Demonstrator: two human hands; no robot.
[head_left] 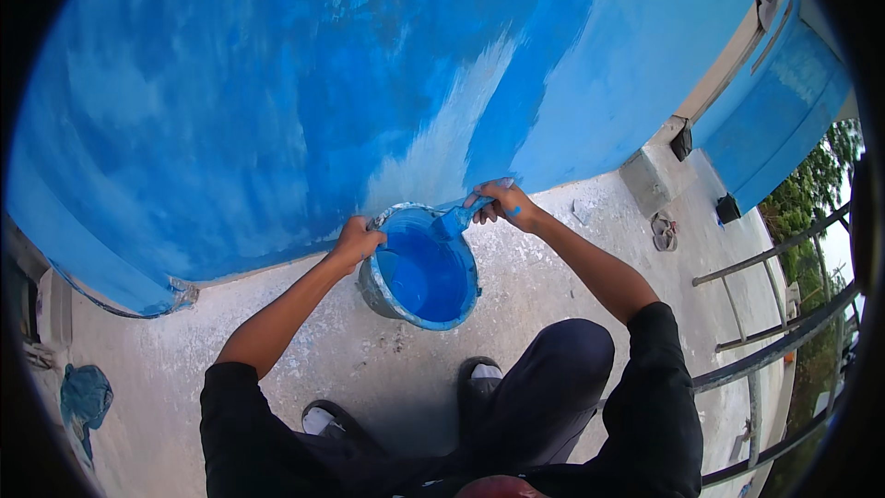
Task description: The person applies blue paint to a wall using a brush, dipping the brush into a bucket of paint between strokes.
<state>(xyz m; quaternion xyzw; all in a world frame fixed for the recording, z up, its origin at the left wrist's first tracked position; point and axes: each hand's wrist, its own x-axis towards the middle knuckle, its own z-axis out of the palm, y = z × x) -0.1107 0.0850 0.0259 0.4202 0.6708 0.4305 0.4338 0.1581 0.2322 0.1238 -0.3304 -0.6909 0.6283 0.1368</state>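
A bucket (375, 297) of bright blue paint (426, 277) stands in front of me, close to the wall, its rim smeared with paint. My left hand (356, 242) grips the rim on the left side, thumb over the edge. In my right hand (502, 203) is a blue-covered paintbrush (454, 222), its bristles at the bucket's inner right edge, above the paint. Blue paint marks show on that hand. Behind the bucket rises the wall (387, 83), patchy with darker and lighter blue strokes and a pale streak low in the middle.
Paint-specked concrete floor (277, 350) lies around my feet. Metal railings (774, 337) run along the right. A dark teal plastic bag (85, 397) lies at the far left. A concrete block (648, 175) juts from the wall, with a small coil-like object (664, 231) near it.
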